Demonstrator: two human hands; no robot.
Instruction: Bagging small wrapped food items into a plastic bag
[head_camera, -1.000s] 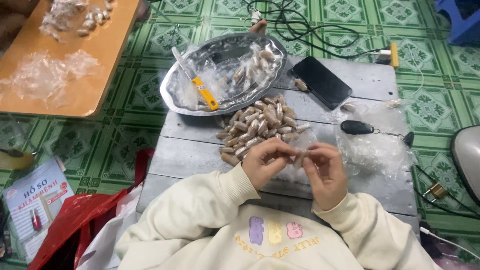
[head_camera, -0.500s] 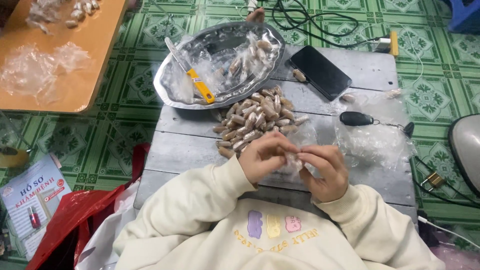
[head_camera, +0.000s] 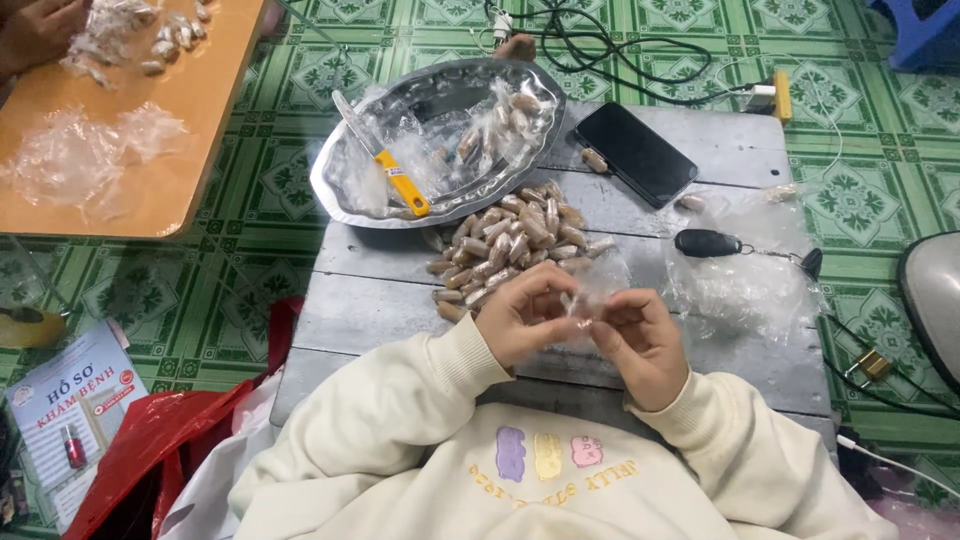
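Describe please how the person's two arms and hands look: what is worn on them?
Both arms are covered by long cream sleeves of a soft sweatshirt, ending in ribbed cuffs at the wrists. The left hand and the right hand are bare: no gloves, and no rings or watch can be seen. The sweatshirt's chest has three small pastel bear shapes, purple, yellow and pink, with yellow lettering.

I am seeing my left hand (head_camera: 525, 318) and right hand (head_camera: 640, 340) meeting over the near edge of the table (head_camera: 380, 290), pinching a wrapper (head_camera: 578, 300) between them. A pile of candies (head_camera: 505, 245) is lying just beyond. Behind it a tray (head_camera: 340, 180) is sitting, holding a knife (head_camera: 385, 160). A phone (head_camera: 635, 153) is lying to the tray's right, keys (head_camera: 715, 243) nearer me, plastic (head_camera: 745, 290) beside them.
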